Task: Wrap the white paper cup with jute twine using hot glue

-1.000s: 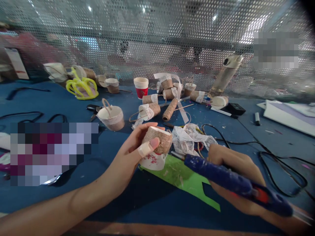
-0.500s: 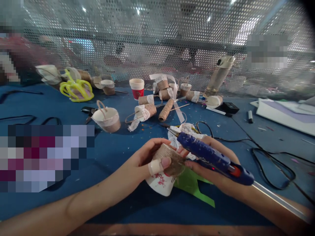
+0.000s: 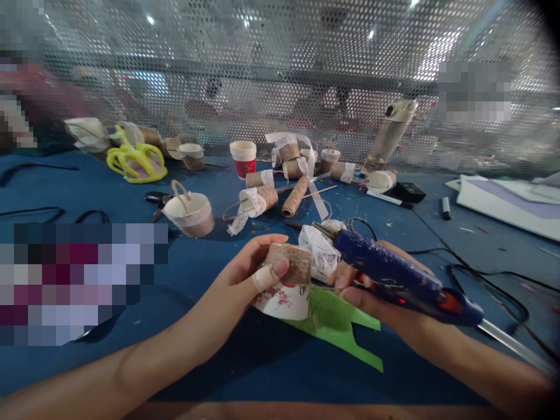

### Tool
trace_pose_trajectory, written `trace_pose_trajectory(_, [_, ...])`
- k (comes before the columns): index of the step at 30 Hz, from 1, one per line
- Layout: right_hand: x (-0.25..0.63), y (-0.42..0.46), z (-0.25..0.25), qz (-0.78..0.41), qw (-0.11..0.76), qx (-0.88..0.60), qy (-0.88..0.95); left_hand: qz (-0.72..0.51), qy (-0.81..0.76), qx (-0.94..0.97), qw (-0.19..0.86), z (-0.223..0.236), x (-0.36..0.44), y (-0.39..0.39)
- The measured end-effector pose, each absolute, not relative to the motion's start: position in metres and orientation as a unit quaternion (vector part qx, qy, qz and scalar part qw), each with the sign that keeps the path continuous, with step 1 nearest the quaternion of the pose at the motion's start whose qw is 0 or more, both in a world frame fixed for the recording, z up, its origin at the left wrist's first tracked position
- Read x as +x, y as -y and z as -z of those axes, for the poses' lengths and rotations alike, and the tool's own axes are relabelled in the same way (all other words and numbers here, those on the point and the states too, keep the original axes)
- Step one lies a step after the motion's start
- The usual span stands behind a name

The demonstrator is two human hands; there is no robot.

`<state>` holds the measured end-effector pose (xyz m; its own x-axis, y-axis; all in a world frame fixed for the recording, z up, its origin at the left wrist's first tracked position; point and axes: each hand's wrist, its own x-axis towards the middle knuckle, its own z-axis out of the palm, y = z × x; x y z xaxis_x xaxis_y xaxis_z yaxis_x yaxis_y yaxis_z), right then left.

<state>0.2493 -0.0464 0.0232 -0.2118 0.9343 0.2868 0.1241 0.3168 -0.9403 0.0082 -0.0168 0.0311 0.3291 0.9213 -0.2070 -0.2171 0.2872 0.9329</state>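
A white paper cup (image 3: 280, 303) with pink blossoms is upside down in my left hand (image 3: 238, 286), its upper part wrapped in brown twine. The thumb, with a bandage round it, presses on the twine; the other fingers go behind the cup. My right hand (image 3: 367, 303) is closed around a blue glue gun (image 3: 385, 268), nozzle pointing up and left, a clear glue stick out of its back end. Its thumb and fingertips meet just right of the cup, apart from it; whether they pinch a twine end is unclear. White lace (image 3: 321, 251) lies behind.
A green cutout (image 3: 345, 332) lies under the hands. Ahead are a twine-wrapped cup with a handle (image 3: 192, 213), a twine spool (image 3: 295, 197), red cups (image 3: 243, 158) and a yellow crown shape (image 3: 135, 160). Black cable (image 3: 485, 271) runs at right, below a bottle (image 3: 391, 134).
My right hand and the glue gun have moved right, away from the cup. My left hand has shifted slightly left and up and turned the cup more upright.
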Motion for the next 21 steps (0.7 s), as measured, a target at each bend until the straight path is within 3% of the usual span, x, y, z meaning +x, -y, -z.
trace_pose_trajectory(7, [0.246,0.045,-0.022,-0.457,0.419,-0.458,0.638,-0.439,-0.389,0.381,0.714,-0.035,0.012,0.019])
trace_pose_trajectory(21, [0.239,0.042,-0.019,-0.495,0.421,-0.471,0.596,-0.447,-0.345,0.370,0.738,-0.033,0.010,0.022])
